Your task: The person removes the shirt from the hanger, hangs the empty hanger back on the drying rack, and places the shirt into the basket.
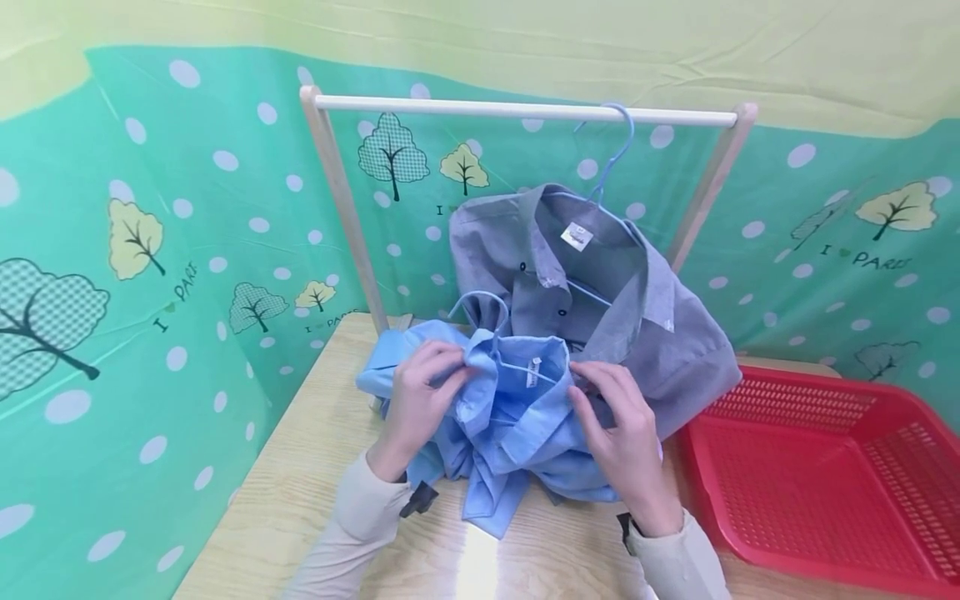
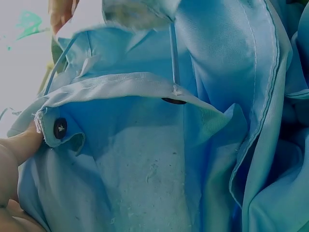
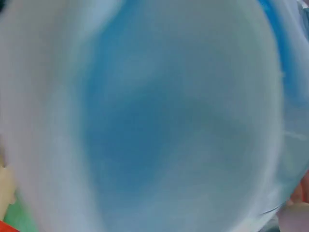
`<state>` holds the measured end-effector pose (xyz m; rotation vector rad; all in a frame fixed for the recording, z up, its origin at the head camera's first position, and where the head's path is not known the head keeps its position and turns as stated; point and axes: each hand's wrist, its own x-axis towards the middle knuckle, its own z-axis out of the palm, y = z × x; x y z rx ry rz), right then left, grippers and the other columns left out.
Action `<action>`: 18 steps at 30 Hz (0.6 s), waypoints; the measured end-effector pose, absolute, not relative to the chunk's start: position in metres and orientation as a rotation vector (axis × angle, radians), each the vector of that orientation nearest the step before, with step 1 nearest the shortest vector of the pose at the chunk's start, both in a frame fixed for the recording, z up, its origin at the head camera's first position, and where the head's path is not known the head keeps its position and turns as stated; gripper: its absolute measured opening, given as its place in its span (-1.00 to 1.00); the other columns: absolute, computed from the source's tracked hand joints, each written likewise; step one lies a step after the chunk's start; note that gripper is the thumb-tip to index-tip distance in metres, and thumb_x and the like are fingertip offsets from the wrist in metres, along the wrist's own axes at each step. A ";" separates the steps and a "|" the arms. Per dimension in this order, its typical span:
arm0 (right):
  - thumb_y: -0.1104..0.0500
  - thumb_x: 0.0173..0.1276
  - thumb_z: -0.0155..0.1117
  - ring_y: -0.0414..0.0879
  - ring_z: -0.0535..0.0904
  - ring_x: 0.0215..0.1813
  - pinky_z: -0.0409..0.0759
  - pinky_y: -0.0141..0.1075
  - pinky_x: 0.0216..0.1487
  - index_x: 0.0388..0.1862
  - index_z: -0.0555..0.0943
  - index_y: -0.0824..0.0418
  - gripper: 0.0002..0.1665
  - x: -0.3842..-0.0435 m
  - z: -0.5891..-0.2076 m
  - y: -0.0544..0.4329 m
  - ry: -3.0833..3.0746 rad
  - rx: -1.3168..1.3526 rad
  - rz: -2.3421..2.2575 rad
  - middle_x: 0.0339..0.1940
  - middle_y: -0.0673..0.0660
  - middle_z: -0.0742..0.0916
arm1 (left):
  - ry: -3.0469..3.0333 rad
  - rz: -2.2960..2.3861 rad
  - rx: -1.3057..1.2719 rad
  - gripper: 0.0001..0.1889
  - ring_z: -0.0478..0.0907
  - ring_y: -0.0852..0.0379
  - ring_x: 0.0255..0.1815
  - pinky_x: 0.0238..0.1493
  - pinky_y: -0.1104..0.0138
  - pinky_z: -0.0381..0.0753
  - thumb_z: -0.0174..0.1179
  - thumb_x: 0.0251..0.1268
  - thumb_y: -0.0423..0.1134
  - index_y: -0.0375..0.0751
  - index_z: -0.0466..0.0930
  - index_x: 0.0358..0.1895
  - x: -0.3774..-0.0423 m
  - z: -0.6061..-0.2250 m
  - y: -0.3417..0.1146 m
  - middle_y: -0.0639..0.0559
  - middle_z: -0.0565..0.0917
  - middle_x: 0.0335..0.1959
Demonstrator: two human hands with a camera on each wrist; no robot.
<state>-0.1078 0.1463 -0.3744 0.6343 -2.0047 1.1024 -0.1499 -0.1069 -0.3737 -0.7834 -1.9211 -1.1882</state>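
A light blue shirt (image 1: pixel 525 450) lies bunched on the table, with a blue hanger (image 1: pixel 480 294) inside its collar and the hook sticking up. On the collar's left side my left hand (image 1: pixel 422 396) pinches the cloth between thumb and fingers. Across the neck opening, my right hand (image 1: pixel 621 429) pinches the collar's right edge. The left wrist view shows the thumb against a collar point beside a dark button (image 2: pixel 60 128). Blurred blue cloth (image 3: pixel 169 121) fills most of the right wrist view, with fingers (image 3: pixel 295 212) at its lower right corner.
Behind it, a grey-blue shirt (image 1: pixel 690 358) hangs by another blue hanger (image 1: pixel 624 142) from the white rod (image 1: pixel 480 107) of a wooden-legged rack. A red plastic basket (image 1: pixel 720 500) stands at the right. Patterned green cloth (image 1: pixel 187 333) surrounds the wooden table (image 1: pixel 300 467).
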 end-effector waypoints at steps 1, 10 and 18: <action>0.46 0.15 0.43 -0.08 0.56 0.08 0.51 -0.59 0.21 0.15 0.65 0.21 -0.46 -0.107 -0.372 0.145 -1.997 0.636 1.103 0.04 0.12 0.70 | -1.920 -1.195 -0.781 -0.79 0.65 0.01 -0.21 -0.04 0.34 0.69 0.43 0.02 -0.54 -0.35 0.76 -0.23 -0.150 -0.374 -0.107 -0.10 0.74 -0.27; 0.01 0.47 0.24 0.09 0.52 0.13 0.46 -0.44 0.26 0.10 0.66 0.31 -0.57 -0.115 -0.361 0.126 -1.937 0.769 1.044 0.07 0.20 0.69 | -1.913 -1.199 -0.785 -0.80 0.65 0.01 -0.21 -0.06 0.34 0.69 0.43 0.02 -0.54 -0.34 0.76 -0.23 -0.150 -0.374 -0.107 -0.09 0.74 -0.27; 0.17 0.35 0.39 0.10 0.52 0.12 0.45 -0.32 0.26 0.05 0.68 0.30 -0.66 -0.119 -0.365 0.118 -1.975 0.837 1.018 0.03 0.18 0.69 | -1.915 -1.224 -0.777 -0.81 0.67 0.02 -0.22 -0.04 0.36 0.70 0.43 0.04 -0.52 -0.32 0.77 -0.23 -0.149 -0.373 -0.109 -0.08 0.74 -0.28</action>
